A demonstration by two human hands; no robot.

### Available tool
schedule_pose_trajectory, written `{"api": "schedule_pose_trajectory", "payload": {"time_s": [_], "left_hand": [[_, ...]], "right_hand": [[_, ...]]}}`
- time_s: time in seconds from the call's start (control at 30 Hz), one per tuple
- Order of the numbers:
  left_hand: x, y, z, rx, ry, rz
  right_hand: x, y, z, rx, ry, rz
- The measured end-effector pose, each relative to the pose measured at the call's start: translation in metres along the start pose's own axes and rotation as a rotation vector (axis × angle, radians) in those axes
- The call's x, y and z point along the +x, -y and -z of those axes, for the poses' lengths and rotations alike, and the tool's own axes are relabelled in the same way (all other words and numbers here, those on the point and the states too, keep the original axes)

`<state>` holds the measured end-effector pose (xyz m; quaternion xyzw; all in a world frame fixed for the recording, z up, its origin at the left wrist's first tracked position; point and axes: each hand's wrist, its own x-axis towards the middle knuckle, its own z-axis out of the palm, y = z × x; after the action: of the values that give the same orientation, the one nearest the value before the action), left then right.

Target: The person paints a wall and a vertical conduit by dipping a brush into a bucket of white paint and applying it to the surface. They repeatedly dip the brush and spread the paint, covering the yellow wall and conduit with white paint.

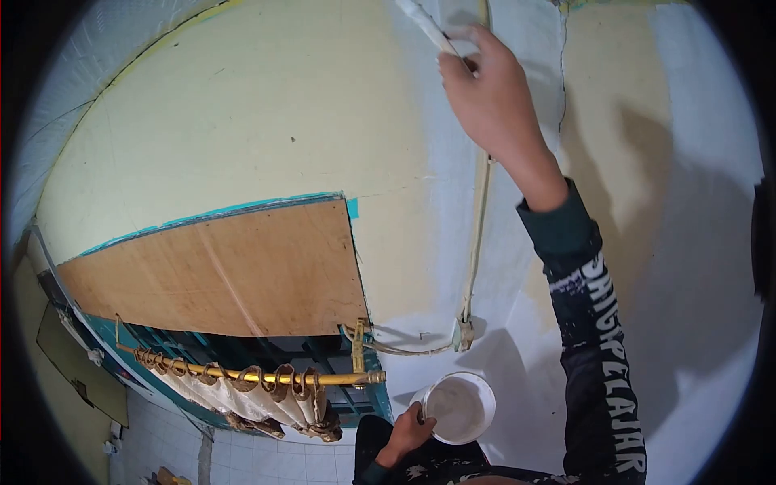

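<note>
My right hand [495, 95] is raised high against the wall, its fingers closed round the handle of a paintbrush [428, 27]. The brush is coated in white and slants up to the left; its tip reaches the top of the view. Low in the middle, my left hand [406, 436] grips the rim of a white bucket [490, 408]. Whitish paint [454, 406] shows inside it. Near the brush, the pale yellow wall [267, 105] carries a strip of white paint [449, 210] along the corner.
A pipe or cable conduit [478, 234] runs down the corner to a small box [464, 333]. To the left are a wooden panel [218, 267] over a window, a golden curtain rod [267, 375] and a bunched curtain [242, 398]. A crack [563, 73] marks the right wall.
</note>
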<state>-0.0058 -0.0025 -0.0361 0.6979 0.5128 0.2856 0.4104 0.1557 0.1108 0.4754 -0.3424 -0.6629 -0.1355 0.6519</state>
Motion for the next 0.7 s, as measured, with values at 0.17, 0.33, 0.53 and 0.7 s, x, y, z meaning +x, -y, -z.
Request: {"api": "schedule_pose_trajectory", "payload": {"time_s": [0.17, 0.33, 0.53, 0.7], "left_hand": [[-0.001, 0.005, -0.001, -0.028, 0.014, 0.011], [-0.002, 0.004, 0.003, -0.011, 0.018, 0.032], [0.002, 0.000, 0.006, -0.047, 0.043, 0.056], [0.005, -0.001, 0.008, -0.050, 0.055, 0.064]], "right_hand": [[0.046, 0.026, -0.028, -0.248, -0.035, 0.155], [0.070, 0.026, -0.051, -0.408, -0.125, 0.262], [0.082, 0.020, -0.069, -0.396, -0.130, 0.254], [0.055, -0.006, -0.083, -0.413, -0.070, 0.297]]}}
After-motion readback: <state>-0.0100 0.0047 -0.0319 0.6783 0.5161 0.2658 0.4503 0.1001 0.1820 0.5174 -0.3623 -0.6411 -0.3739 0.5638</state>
